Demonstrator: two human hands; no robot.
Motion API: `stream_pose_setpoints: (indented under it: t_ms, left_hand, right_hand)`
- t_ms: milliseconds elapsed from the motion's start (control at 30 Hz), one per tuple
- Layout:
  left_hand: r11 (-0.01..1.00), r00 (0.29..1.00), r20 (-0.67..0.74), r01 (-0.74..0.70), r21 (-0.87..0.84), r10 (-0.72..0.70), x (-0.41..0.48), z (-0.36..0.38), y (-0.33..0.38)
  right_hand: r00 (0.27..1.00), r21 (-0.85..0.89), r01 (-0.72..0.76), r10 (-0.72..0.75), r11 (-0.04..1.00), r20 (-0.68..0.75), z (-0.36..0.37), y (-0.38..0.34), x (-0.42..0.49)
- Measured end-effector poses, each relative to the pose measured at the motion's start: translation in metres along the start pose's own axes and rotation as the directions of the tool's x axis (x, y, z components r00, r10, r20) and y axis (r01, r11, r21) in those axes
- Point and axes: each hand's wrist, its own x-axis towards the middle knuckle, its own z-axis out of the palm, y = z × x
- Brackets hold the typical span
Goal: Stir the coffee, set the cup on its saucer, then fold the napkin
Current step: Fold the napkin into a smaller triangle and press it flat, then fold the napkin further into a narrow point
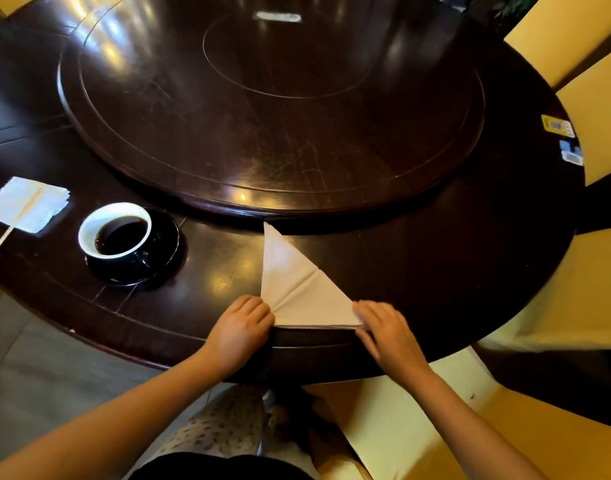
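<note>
A white napkin point(297, 285) lies folded into a triangle near the table's front edge, one point aimed away from me. My left hand point(240, 329) pinches its near left corner. My right hand point(388, 329) holds its near right corner, fingers on the layered edge. To the left, a cup point(115, 232) with a white inside, holding dark coffee, stands on a black saucer point(165, 237). Further left a white stirring stick point(18, 221) rests across a stack of white napkins point(28, 204).
A large dark turntable point(269, 109) fills the middle of the round dark wooden table point(435, 271). Yellow-covered chairs point(595, 109) stand at the right and below my arms. Small cards point(563, 138) lie at the table's right edge.
</note>
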Motion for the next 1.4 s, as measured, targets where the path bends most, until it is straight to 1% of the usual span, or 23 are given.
stream_pose_setpoints:
  t_ms: [67,200,367,433,600,667,833,900,967,1067,1133,1267,1400]
  left_hand:
    - [1.000,1.000,-0.016,0.014,0.012,-0.014,-0.006,-0.002,-0.004]
    - [0.998,0.995,-0.082,0.047,-0.052,-0.051,-0.013,0.000,-0.008]
    - [0.992,0.995,-0.097,0.014,-0.123,-0.026,-0.017,0.000,-0.014]
    - [0.990,0.995,-0.098,-0.015,-0.143,0.001,-0.016,-0.001,-0.018]
    - [0.982,0.996,-0.065,-0.066,-0.178,0.056,-0.015,-0.003,-0.027]
    - [0.979,0.994,-0.088,-0.082,-0.187,0.066,-0.018,-0.001,-0.029]
    - [0.970,0.992,-0.119,-0.079,-0.228,0.053,-0.021,0.000,-0.028]
    - [0.966,0.991,-0.130,-0.074,-0.248,0.042,-0.019,0.002,-0.029]
    - [0.963,0.990,-0.134,-0.066,-0.260,0.032,-0.019,0.006,-0.030]
    - [0.964,0.994,-0.110,-0.030,-0.263,0.000,-0.020,0.012,-0.032]
    - [0.961,0.995,-0.085,0.022,-0.275,-0.047,-0.018,0.014,-0.032]
    - [0.939,0.980,-0.046,0.170,-0.299,-0.192,-0.010,0.013,-0.028]
    - [0.845,0.929,0.024,0.345,-0.408,-0.368,-0.009,0.010,-0.022]
  right_hand:
    - [0.996,-0.003,0.091,-0.091,0.996,0.013,0.002,-0.006,-0.014]
    - [0.991,0.019,0.128,-0.128,0.992,-0.035,0.004,-0.008,-0.025]
    - [0.983,0.021,0.185,-0.185,0.983,-0.014,0.010,-0.015,-0.049]
    - [0.981,0.007,0.191,-0.191,0.982,-0.015,0.010,-0.016,-0.054]
    - [0.980,0.045,0.186,-0.182,0.982,-0.087,0.014,-0.026,-0.060]
    - [0.978,0.049,0.179,-0.173,0.983,-0.117,0.018,-0.031,-0.062]
    - [0.982,0.109,0.156,-0.142,0.982,-0.125,0.011,-0.036,-0.057]
    - [0.981,0.189,0.138,-0.109,0.972,-0.158,-0.006,-0.040,-0.046]
    - [0.982,0.316,0.087,-0.028,0.945,-0.188,-0.028,-0.045,-0.028]
    - [0.973,0.525,-0.017,0.135,0.851,-0.187,-0.060,-0.056,0.008]
    - [0.961,0.607,-0.083,0.224,0.791,-0.160,-0.072,-0.064,0.039]
    - [0.948,0.606,-0.173,0.299,0.776,-0.111,-0.078,-0.077,0.113]
    - [0.938,0.598,-0.281,0.346,0.751,0.007,-0.062,-0.085,0.161]
